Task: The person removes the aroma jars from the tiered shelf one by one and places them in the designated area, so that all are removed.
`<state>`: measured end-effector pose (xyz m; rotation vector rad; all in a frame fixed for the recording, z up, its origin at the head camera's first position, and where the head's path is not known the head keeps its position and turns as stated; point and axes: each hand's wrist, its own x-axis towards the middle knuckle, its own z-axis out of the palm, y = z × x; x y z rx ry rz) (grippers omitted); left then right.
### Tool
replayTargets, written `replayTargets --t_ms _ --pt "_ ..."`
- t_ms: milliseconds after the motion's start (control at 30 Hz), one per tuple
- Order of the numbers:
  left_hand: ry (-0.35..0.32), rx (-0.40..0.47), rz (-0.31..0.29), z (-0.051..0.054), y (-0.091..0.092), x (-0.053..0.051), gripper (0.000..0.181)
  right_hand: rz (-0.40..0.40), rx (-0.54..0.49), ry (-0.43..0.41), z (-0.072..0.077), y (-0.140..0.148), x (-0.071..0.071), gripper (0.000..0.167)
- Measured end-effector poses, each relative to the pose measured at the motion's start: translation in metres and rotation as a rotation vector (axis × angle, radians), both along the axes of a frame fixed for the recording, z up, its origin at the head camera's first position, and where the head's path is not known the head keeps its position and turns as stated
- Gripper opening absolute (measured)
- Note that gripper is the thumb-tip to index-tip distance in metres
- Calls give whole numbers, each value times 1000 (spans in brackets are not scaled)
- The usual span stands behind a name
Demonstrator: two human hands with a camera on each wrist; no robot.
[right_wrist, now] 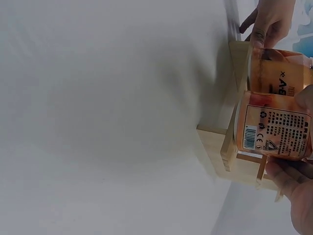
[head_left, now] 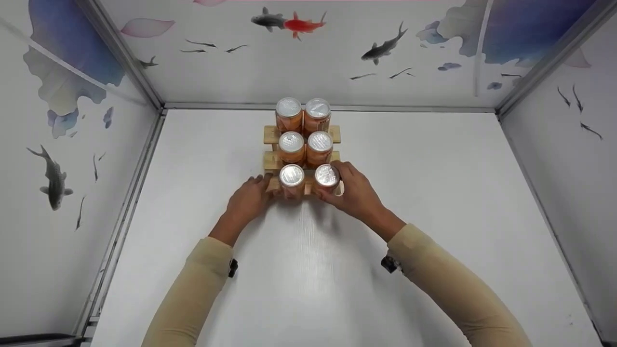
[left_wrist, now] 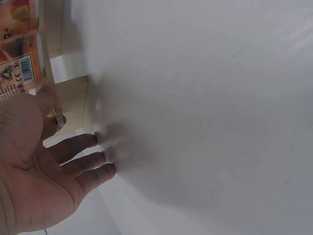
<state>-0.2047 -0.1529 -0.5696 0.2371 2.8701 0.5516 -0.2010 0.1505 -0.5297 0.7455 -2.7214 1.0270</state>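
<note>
A stepped wooden rack (head_left: 273, 161) bears orange-labelled cans with shiny tops, in pairs on its tiers. On the lowest tier, my right hand (head_left: 357, 192) grips the right-hand can (head_left: 327, 175) between thumb and fingers. That can (right_wrist: 274, 127) stands on the front board in the right wrist view, its barcode label showing. Beside it is the left-hand can (head_left: 292, 176). My left hand (head_left: 248, 200) is at the rack's left front end. In the left wrist view, its thumb and forefinger pinch the board end of the rack (left_wrist: 72, 100), while the other fingers reach down to the table.
Two cans stand on the middle tier, such as the left one (head_left: 291, 143), and two on the top tier, such as the right one (head_left: 317, 110). The rack is on a white table (head_left: 434, 202), near the back wall (head_left: 308, 72) printed with fish. Side walls flank the table.
</note>
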Motion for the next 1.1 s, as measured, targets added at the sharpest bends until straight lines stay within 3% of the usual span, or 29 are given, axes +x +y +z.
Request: replayTargets --t_ms 433,733,900,1100 --pt "-25 13 26 -1 0 -1 58 -61 17 25 -1 33 -1 73" --pt "2 -11 5 -1 0 -2 58 -106 19 -4 3 59 -8 76" --pt "-24 -42 8 1 1 -3 59 -142 53 -11 4 69 -14 77" --pt "-38 -21 26 1 3 -4 61 -181 62 -64 0 75 -21 79"
